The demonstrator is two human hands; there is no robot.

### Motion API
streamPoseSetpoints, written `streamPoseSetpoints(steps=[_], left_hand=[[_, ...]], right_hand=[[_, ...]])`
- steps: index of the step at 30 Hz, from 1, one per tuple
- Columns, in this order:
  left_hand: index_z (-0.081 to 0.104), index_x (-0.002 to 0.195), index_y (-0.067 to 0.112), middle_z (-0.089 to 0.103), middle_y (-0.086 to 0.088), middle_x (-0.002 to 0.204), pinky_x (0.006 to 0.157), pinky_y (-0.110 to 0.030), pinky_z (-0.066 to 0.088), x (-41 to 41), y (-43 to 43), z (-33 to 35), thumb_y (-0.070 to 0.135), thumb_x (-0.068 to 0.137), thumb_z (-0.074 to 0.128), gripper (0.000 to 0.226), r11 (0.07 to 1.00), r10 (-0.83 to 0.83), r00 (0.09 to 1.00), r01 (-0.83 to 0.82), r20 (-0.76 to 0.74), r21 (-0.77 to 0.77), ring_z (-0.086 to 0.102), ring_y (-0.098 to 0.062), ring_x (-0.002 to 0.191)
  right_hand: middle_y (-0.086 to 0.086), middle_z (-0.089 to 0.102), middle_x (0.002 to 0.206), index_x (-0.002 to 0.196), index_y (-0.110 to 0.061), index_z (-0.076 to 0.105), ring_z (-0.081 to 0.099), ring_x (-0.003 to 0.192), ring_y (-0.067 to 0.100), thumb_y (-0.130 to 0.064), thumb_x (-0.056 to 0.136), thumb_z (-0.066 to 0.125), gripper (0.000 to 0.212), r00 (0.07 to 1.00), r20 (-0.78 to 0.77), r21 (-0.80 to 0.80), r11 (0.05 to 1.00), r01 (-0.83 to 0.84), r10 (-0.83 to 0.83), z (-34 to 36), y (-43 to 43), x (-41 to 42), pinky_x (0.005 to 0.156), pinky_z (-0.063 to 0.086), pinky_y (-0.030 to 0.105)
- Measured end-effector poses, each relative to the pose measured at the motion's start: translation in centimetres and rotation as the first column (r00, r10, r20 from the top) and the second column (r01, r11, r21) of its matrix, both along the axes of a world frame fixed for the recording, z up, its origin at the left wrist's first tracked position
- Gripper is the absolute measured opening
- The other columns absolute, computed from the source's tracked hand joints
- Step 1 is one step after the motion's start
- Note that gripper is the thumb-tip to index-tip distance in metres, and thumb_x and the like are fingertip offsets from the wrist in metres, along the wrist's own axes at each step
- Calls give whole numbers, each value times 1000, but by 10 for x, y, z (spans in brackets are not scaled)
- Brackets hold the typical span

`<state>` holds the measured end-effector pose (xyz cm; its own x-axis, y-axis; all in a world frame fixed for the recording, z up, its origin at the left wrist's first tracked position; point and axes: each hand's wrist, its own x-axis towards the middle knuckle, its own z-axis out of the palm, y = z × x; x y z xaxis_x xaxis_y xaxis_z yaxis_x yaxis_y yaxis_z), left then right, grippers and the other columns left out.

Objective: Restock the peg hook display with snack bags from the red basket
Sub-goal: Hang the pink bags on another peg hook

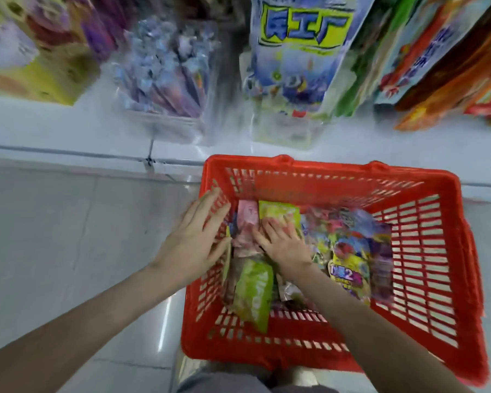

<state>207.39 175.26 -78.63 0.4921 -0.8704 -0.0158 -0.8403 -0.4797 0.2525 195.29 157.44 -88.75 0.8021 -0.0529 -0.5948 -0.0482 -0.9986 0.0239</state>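
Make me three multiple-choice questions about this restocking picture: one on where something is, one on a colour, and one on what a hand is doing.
1. Where is the right hand?
A) inside the red basket, on the snack bags
B) on a hanging bag
C) flat on the floor

2. What colour is the long bag by the basket's near left corner?
A) black
B) green
C) white

3. How is the left hand?
A) clenched round a bag
B) out of view
C) fingers straight, at the basket's left wall

Answers:
1 A, its fingers lie spread on the bags within the basket walls.
2 B, its wrapper is plainly light green.
3 C, the straight fingers overlap the slotted wall and hold nothing.
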Motion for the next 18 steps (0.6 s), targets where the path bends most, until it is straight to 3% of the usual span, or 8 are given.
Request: streamPoseSetpoints(steps=[3, 7, 10, 11, 13, 14, 15, 18], left_hand=[[55, 126, -1, 41, -28, 141, 112, -44, 23, 2, 0, -19, 33, 88, 47, 52, 998, -35, 999, 36, 39, -45, 34, -35, 132], [56, 128, 3, 39, -26, 144, 110, -51, 32, -5, -3, -7, 29, 88, 51, 48, 998, -36, 998, 39, 51, -52, 37, -38, 133], [55, 129, 13, 43, -15, 142, 109, -37, 31, -17, -11, 31, 32, 90, 55, 44, 971, 222, 924, -240, -311, -19, 40, -31, 131], [57, 126, 20, 49, -7, 135, 107, -33, 34, -20, -15, 50, 39, 89, 58, 41, 913, 369, 761, -405, -534, 55, 45, -26, 127], [65, 107, 35, 59, 0, 118, 99, -35, 45, -20, -30, 93, 58, 76, 67, 39, 728, 496, 111, -594, -861, 342, 57, -24, 115], [67, 105, 36, 61, -5, 114, 94, -36, 50, -19, -37, 112, 63, 67, 70, 47, 661, 443, -232, -568, -866, 490, 60, -26, 110], [66, 109, 31, 63, -11, 112, 88, -38, 53, -17, -43, 127, 62, 60, 71, 58, 636, 381, -448, -508, -809, 581, 63, -27, 106], [66, 101, 18, 65, -6, 81, 65, -31, 56, -21, -51, 163, 42, 73, 73, 38, 652, 253, -596, -477, -762, 589, 63, -18, 72]], right_hand=[[19, 9, 156, 149, -9, -1, 3, 144, 37, -6, 92, 45, 73, 992, 111, -4, 998, -56, 56, -23, -6, -2, 116, 0, 57], [24, 44, 140, 142, 0, 32, 44, 129, 34, -1, 80, 62, 69, 962, 274, 47, 999, 10, -23, 15, -18, -3, 100, 43, 44], [20, 69, 103, 112, 1, 65, 68, 93, 33, 7, 56, 76, 58, 857, 497, 127, 988, 83, -136, 78, -25, -13, 66, 58, 38], [19, 70, 101, 111, 1, 66, 69, 92, 33, 7, 63, 67, 48, 815, 559, 140, 986, 87, -151, 103, -26, -19, 66, 58, 39], [18, 69, 105, 114, 0, 66, 68, 97, 32, 1, 79, 44, 41, 745, 650, 149, 986, 70, -151, 154, -23, -29, 74, 59, 40], [17, 69, 107, 116, -1, 65, 67, 100, 31, 0, 85, 39, 41, 731, 668, 143, 988, 55, -138, 178, -20, -34, 78, 57, 41], [15, 69, 109, 117, -3, 65, 66, 102, 30, -2, 91, 38, 38, 717, 688, 128, 991, 34, -114, 200, -15, -38, 81, 56, 41], [14, 70, 107, 113, -5, 68, 67, 103, 27, -10, 101, 35, 35, 641, 765, 123, 991, -42, -68, 247, -1, -48, 83, 55, 41]])
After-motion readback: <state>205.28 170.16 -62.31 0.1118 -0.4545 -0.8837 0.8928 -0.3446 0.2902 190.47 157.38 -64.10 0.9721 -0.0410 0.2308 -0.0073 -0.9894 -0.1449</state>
